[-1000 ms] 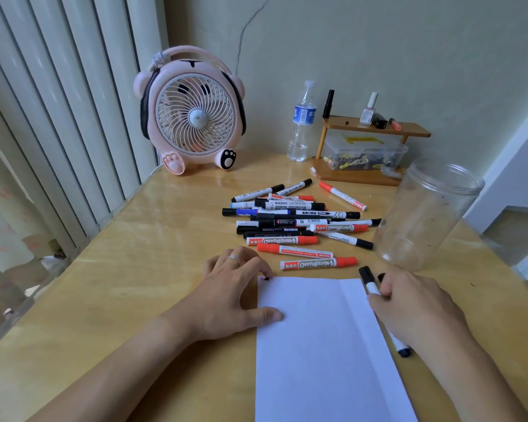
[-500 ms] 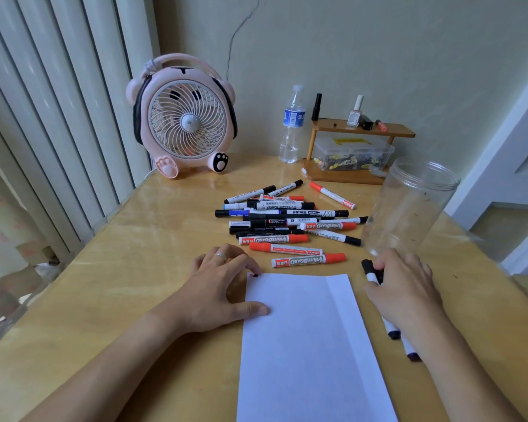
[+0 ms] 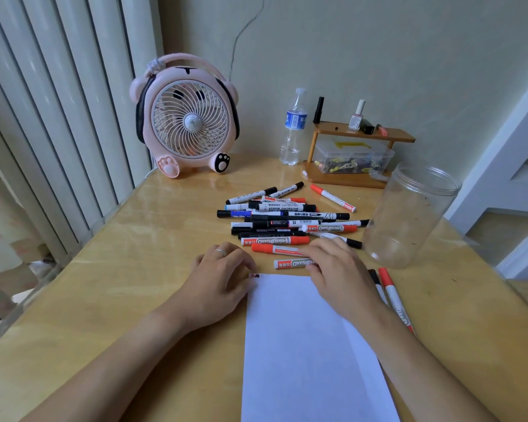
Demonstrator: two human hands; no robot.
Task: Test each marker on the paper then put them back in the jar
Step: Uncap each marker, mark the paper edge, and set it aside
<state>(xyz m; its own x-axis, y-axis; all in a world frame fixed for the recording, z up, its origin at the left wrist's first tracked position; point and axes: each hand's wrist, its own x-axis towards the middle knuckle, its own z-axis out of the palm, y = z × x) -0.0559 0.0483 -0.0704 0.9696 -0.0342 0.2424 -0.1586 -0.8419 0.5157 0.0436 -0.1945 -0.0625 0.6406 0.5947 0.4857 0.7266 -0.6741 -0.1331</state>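
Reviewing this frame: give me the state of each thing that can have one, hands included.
jar: upright, lidless, empty.
paper: flat, small marks at its top left corner.
marker pile: capped, lying loose on the table.
left hand: resting at the paper's edge.
right hand: reaching onto a red marker.
water bottle: capped, nearly empty.

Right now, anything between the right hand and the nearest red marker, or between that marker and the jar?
Nothing visible. The right hand already lies over the red marker at the paper's top edge. The jar stands open-mouthed to its right, with bare table between.
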